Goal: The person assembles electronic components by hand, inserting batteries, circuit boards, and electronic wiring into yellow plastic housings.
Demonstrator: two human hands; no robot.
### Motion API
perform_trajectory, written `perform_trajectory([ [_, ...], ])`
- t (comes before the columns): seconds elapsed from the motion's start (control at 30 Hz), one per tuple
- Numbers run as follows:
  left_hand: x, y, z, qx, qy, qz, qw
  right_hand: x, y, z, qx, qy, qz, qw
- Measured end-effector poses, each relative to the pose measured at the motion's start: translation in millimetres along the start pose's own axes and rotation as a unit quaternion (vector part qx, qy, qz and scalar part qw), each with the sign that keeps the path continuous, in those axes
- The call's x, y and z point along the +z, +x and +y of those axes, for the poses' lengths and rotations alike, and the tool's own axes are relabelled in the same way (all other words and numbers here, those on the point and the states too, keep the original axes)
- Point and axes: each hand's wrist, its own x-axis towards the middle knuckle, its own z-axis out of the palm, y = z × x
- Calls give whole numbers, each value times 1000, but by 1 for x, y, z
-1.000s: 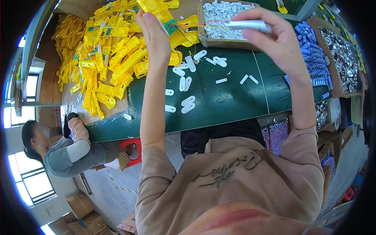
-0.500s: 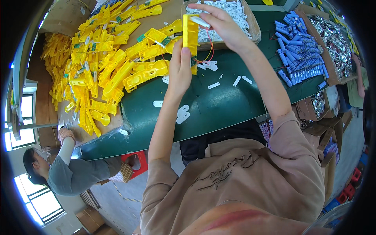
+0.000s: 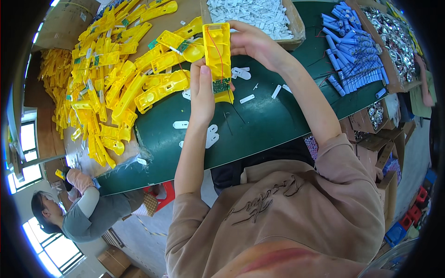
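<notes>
My left hand (image 3: pixel 202 92) grips a yellow plastic casing (image 3: pixel 217 51) near its lower end, thumb along its side. The ribbed hollow inside of the casing faces me, with a red wire along it. A green circuit board (image 3: pixel 221 86) sits at its lower end, and dark wires dangle below. My right hand (image 3: pixel 252 44) is closed around the casing's upper right edge; its fingertips are hidden behind the casing. A pile of similar yellow casings (image 3: pixel 160 92) lies to the left, some with boards and wires. White oval plates (image 3: pixel 212 136) and small white strips (image 3: pixel 247 98) lie on the green tabletop (image 3: pixel 259 125).
Beyond my hands stands a carton (image 3: pixel 296 34) of small white parts. Farther right are blue wired cylinders (image 3: pixel 354 55) and a box of shiny metal parts (image 3: pixel 387 41). A co-worker (image 3: pixel 99 208) sits at the left table end; another person's arm (image 3: pixel 424 81) shows far right.
The casing has turned from edge-on so its inside faces me. My right hand has lowered to its upper edge; the white piece it held is out of sight.
</notes>
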Motion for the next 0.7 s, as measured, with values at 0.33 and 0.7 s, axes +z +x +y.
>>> perform_trajectory([
  [0.33, 9, 0, -10, 33, 17, -5, 999, 23, -7, 12, 34, -4, 112, 993],
  [0.7, 5, 3, -12, 82, 29, -28, 996, 13, -4, 21, 38, 66, 127, 989],
])
